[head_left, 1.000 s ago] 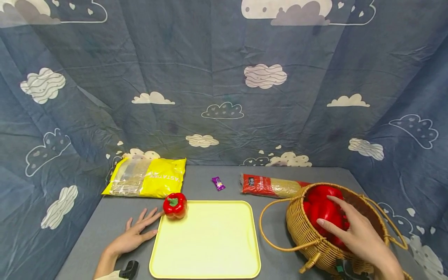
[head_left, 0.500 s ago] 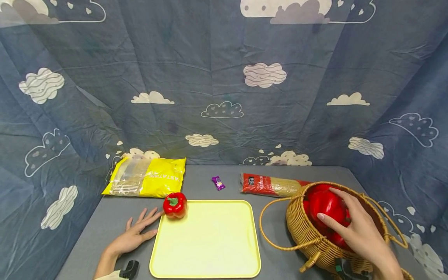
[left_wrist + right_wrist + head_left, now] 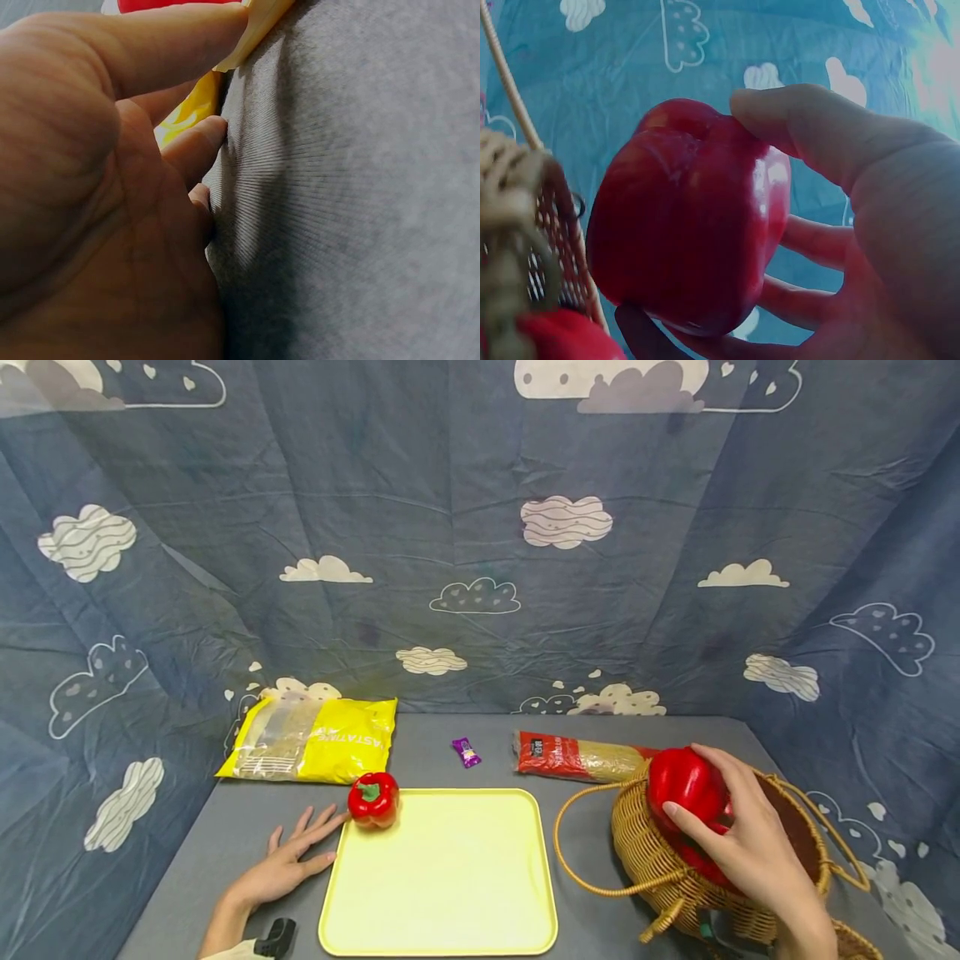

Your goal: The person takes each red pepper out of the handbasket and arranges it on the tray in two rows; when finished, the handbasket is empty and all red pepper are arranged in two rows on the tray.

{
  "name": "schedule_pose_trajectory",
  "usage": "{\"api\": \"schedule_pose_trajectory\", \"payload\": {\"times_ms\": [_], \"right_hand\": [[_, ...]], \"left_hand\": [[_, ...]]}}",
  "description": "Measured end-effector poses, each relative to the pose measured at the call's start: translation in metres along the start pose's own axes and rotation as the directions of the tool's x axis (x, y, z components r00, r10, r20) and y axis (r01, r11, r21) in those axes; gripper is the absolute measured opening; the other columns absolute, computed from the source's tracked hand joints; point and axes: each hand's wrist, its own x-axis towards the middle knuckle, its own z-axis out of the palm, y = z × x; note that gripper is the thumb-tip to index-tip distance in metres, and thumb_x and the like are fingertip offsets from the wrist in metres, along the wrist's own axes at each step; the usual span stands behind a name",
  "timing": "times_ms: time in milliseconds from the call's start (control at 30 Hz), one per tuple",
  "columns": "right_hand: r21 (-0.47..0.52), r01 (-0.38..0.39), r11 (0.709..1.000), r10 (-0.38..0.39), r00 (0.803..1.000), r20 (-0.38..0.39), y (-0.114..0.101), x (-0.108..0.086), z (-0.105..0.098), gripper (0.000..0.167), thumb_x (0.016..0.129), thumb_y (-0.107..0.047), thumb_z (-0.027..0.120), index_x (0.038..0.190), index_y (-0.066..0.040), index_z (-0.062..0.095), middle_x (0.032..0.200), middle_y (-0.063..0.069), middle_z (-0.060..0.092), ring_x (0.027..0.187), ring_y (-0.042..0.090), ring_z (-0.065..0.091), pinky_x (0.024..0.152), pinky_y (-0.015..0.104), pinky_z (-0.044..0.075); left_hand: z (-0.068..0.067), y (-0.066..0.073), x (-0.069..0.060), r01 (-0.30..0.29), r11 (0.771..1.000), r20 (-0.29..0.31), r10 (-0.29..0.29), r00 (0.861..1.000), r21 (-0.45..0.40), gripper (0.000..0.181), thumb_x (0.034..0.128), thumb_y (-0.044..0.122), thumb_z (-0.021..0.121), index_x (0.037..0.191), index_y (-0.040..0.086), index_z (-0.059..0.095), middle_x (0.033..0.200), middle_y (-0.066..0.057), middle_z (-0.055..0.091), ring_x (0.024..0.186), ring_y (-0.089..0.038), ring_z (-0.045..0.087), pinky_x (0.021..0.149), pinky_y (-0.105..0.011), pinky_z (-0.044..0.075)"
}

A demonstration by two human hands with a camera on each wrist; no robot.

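My right hand (image 3: 750,843) grips a red bell pepper (image 3: 686,785) between thumb and fingers, at the mouth of a wicker basket (image 3: 645,852). In the right wrist view the held pepper (image 3: 686,225) is up beside the basket's rim, and more red (image 3: 570,337) shows inside the basket below. My left hand (image 3: 281,864) lies on the table with fingers spread, its fingertips at the left edge of a pale yellow tray (image 3: 438,893). Another red bell pepper (image 3: 373,800) with a green stem sits on the tray's far left corner, close to those fingertips.
Behind the tray lie a yellow pasta bag (image 3: 348,739), a small purple-wrapped sweet (image 3: 467,752) and a red-ended pack of noodles (image 3: 577,757). The basket's looped handle (image 3: 562,852) sticks out towards the tray. A cloud-patterned curtain (image 3: 480,527) encloses the back and sides.
My right hand has taken hold of a pepper in the basket and raised it to the rim, slightly left. My left hand and the tray have stayed in place.
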Motion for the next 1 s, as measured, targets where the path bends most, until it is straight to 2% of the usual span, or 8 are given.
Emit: {"api": "schedule_pose_trajectory", "payload": {"times_ms": [67, 200, 400, 633, 733, 833, 900, 1000], "right_hand": [[0.017, 0.009, 1.000, -0.009, 1.000, -0.002, -0.003, 0.001, 0.003, 0.084, 0.081, -0.021, 0.085, 0.151, -0.011, 0.039, 0.140, 0.022, 0.045, 0.111, 0.044, 0.051, 0.067, 0.021, 0.054], [0.063, 0.042, 0.997, -0.041, 0.999, -0.007, -0.010, 0.004, 0.009, 0.083, 0.081, -0.017, 0.085, 0.151, -0.011, 0.041, 0.140, 0.020, 0.047, 0.111, 0.041, 0.053, 0.069, 0.012, 0.050], [0.117, 0.058, 0.991, -0.060, 0.998, 0.016, -0.021, 0.007, 0.017, 0.083, 0.082, -0.016, 0.084, 0.152, -0.013, 0.039, 0.145, 0.018, 0.044, 0.114, 0.041, 0.052, 0.070, 0.013, 0.052], [0.166, 0.083, 0.983, -0.086, 0.996, 0.011, -0.035, 0.013, 0.029, 0.086, 0.082, -0.017, 0.084, 0.154, -0.020, 0.037, 0.153, 0.011, 0.041, 0.121, 0.037, 0.051, 0.082, 0.006, 0.046], [0.185, 0.095, 0.978, -0.099, 0.995, 0.009, -0.041, 0.016, 0.035, 0.087, 0.082, -0.016, 0.084, 0.155, -0.022, 0.037, 0.154, 0.009, 0.040, 0.119, 0.036, 0.055, 0.082, 0.012, 0.051], [0.222, 0.104, 0.970, -0.110, 0.994, 0.015, -0.047, 0.019, 0.042, 0.089, 0.082, -0.013, 0.083, 0.156, -0.024, 0.034, 0.154, 0.010, 0.040, 0.118, 0.037, 0.058, 0.080, 0.026, 0.060], [0.224, 0.114, 0.968, -0.120, 0.993, 0.014, -0.050, 0.021, 0.048, 0.091, 0.082, -0.014, 0.084, 0.156, -0.026, 0.033, 0.153, 0.009, 0.041, 0.121, 0.036, 0.057, 0.083, 0.034, 0.061], [0.256, 0.136, 0.957, -0.146, 0.989, 0.019, -0.056, 0.023, 0.056, 0.092, 0.081, -0.011, 0.084, 0.156, -0.026, 0.033, 0.153, 0.009, 0.040, 0.123, 0.034, 0.055, 0.082, 0.035, 0.061]], "left_hand": [[0.000, 0.000, 0.000, 0.004, 1.000, 0.004, -0.004, 1.000, -0.004, 0.063, 0.1005, 0.030, 0.061, 0.157, 0.015, 0.037, 0.167, -0.020, 0.008, 0.150, -0.047, -0.020, 0.106, -0.071, -0.027], [0.000, -0.002, 0.000, 0.015, 1.000, 0.007, -0.015, 1.000, 0.005, 0.064, 0.1007, 0.032, 0.060, 0.158, 0.016, 0.035, 0.168, -0.019, 0.008, 0.151, -0.046, -0.020, 0.107, -0.071, -0.027], [0.000, -0.003, 0.001, 0.000, 1.000, 0.003, 0.000, 1.000, 0.009, 0.064, 0.1000, 0.029, 0.061, 0.157, 0.015, 0.036, 0.167, -0.020, 0.009, 0.150, -0.048, -0.020, 0.106, -0.072, -0.026], [0.000, -0.001, 0.001, 0.001, 1.000, 0.002, -0.001, 1.000, 0.018, 0.063, 0.1005, 0.030, 0.061, 0.157, 0.015, 0.037, 0.168, -0.020, 0.009, 0.150, -0.048, -0.019, 0.106, -0.072, -0.026], [-0.001, -0.001, 0.001, 0.001, 1.000, 0.002, -0.001, 1.000, 0.019, 0.063, 0.1008, 0.031, 0.060, 0.157, 0.015, 0.036, 0.168, -0.019, 0.009, 0.150, -0.047, -0.020, 0.106, -0.072, -0.026], [-0.001, -0.001, 0.001, 0.000, 1.000, 0.002, 0.000, 1.000, 0.016, 0.063, 0.1011, 0.033, 0.059, 0.157, 0.016, 0.036, 0.168, -0.019, 0.008, 0.150, -0.047, -0.020, 0.106, -0.072, -0.026], [-0.001, -0.001, 0.001, 0.001, 1.000, 0.003, -0.001, 1.000, 0.015, 0.063, 0.1013, 0.034, 0.059, 0.157, 0.016, 0.036, 0.168, -0.018, 0.008, 0.150, -0.046, -0.020, 0.106, -0.072, -0.026], [-0.001, -0.002, 0.001, 0.001, 1.000, 0.006, -0.001, 1.000, 0.013, 0.063, 0.1016, 0.034, 0.058, 0.158, 0.016, 0.035, 0.168, -0.018, 0.008, 0.151, -0.046, -0.020, 0.106, -0.072, -0.026]]}}
